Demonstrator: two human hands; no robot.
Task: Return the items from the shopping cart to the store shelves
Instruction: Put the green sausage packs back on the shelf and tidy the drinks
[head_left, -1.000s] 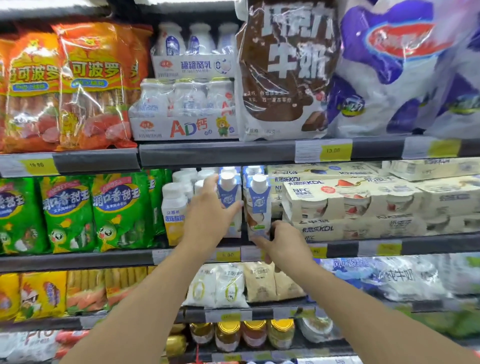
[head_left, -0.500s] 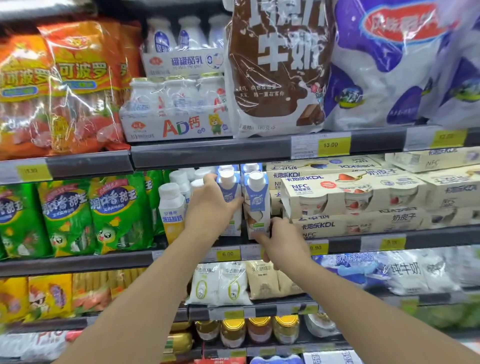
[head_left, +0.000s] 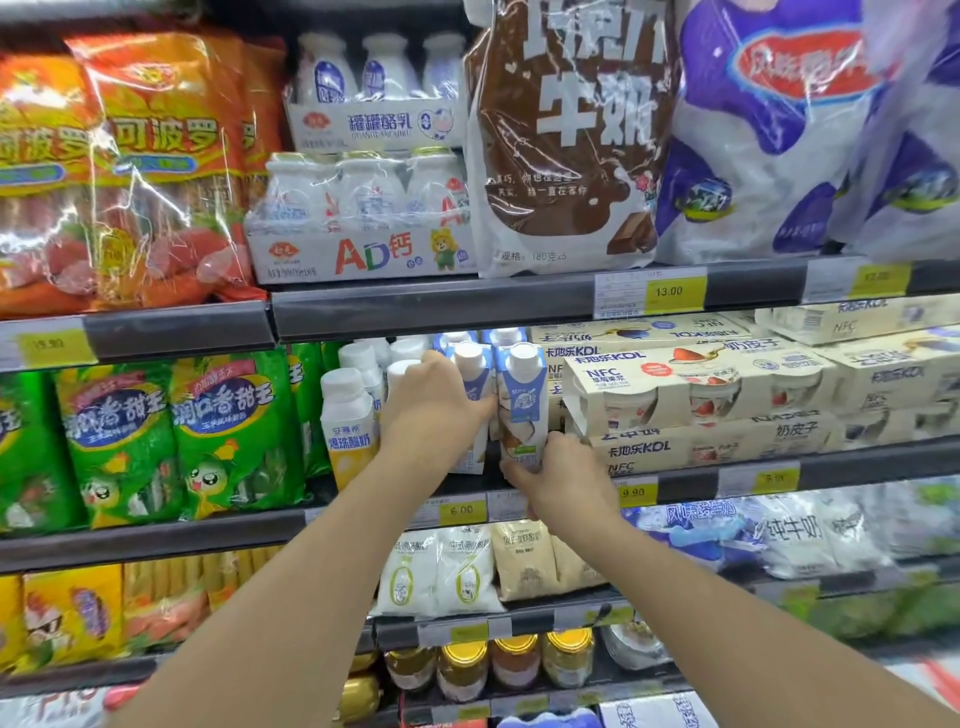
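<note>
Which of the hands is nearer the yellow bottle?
Left. The left hand is on the carton just right of the yellow bottle; the right hand grips the next carton, further right and lower.

Two blue-and-white cartons with round white caps stand upright on the middle shelf (head_left: 675, 480), side by side and touching; the right carton (head_left: 522, 402) shows a coconut picture low on its face, base at the shelf's near edge; the left carton (head_left: 471, 374) is partly hidden, only cap and upper face visible; more white caps show behind them, farther back.
</note>
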